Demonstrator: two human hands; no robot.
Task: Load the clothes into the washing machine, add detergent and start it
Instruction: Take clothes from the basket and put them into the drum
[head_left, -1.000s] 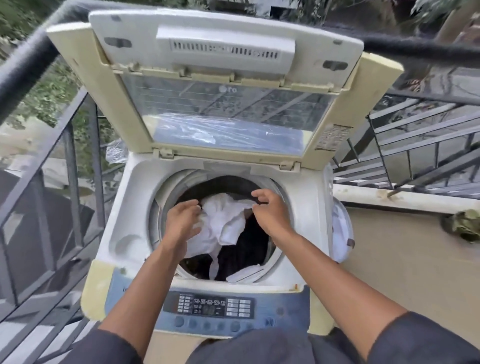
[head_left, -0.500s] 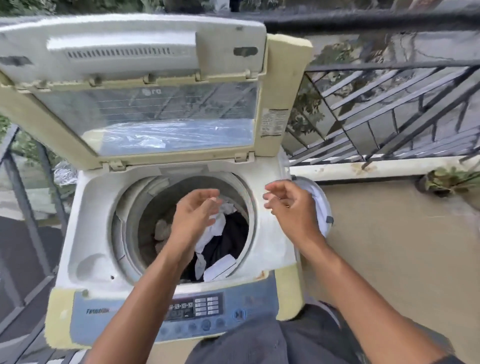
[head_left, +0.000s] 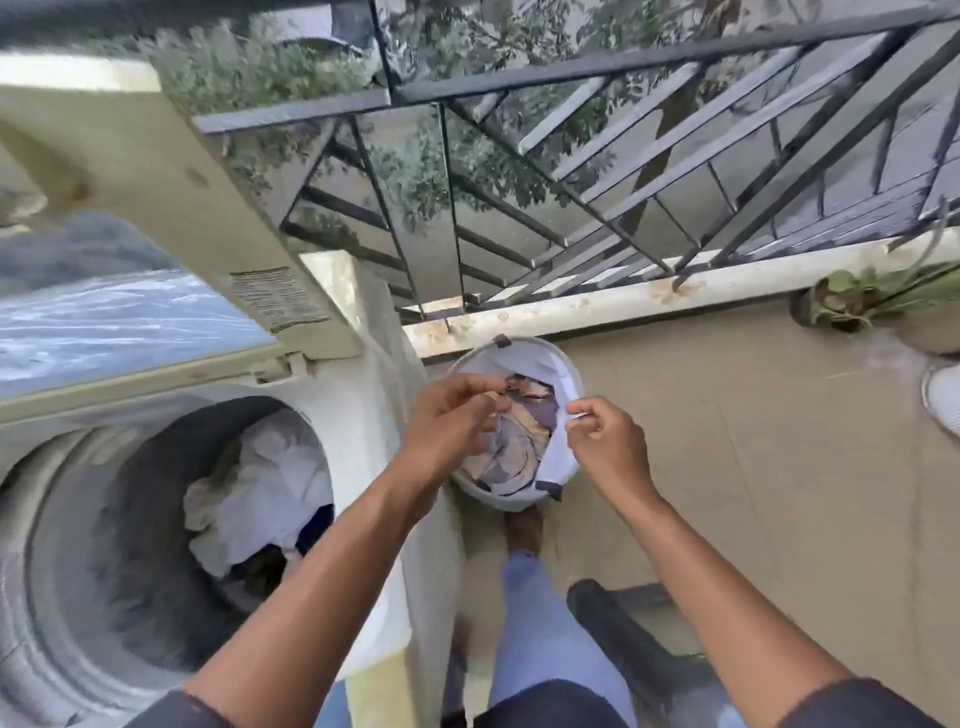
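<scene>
The top-loading washing machine (head_left: 363, 415) stands at the left with its lid (head_left: 156, 182) raised. White and dark clothes (head_left: 260, 493) lie in its drum. Right of the machine, a round white laundry basket (head_left: 519, 348) sits on the floor with grey and beige clothes (head_left: 519, 441) inside. My left hand (head_left: 447, 421) hovers over the basket's left side with its fingers loosely curled. My right hand (head_left: 605, 441) hangs over the basket's right rim, fingers also loosely curled. Neither hand plainly holds anything. No detergent is in view.
A black metal railing (head_left: 571, 182) on a low white kerb runs behind the basket. A potted plant (head_left: 852, 301) stands at the far right, with a white object (head_left: 943, 395) at the edge. My bare foot (head_left: 524, 530) is just in front of the basket.
Both hands let go of the white garment in the drum and swung right. They are now above the laundry basket, and my view has turned right with them.
</scene>
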